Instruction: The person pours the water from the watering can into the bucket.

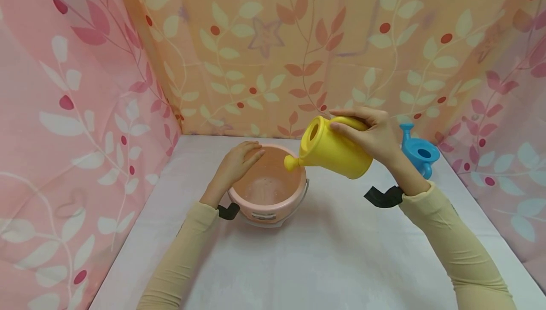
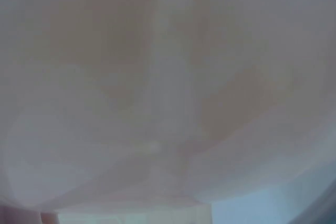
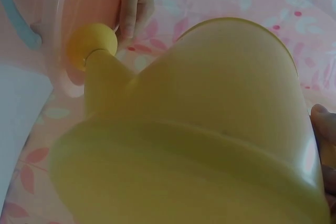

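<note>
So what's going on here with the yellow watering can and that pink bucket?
A person is tipping a yellow watering can with the right hand, its spout head over the pink bucket. The left hand rests on the bucket's far left rim. No stream of water is clearly visible. A blue watering can stands on the white table behind the right hand, untouched. The left wrist view is too blurred to add anything.

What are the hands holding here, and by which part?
The right hand grips the yellow watering can by its handle, tilted with the spout over the pink bucket. The left hand rests on the bucket's rim.
</note>
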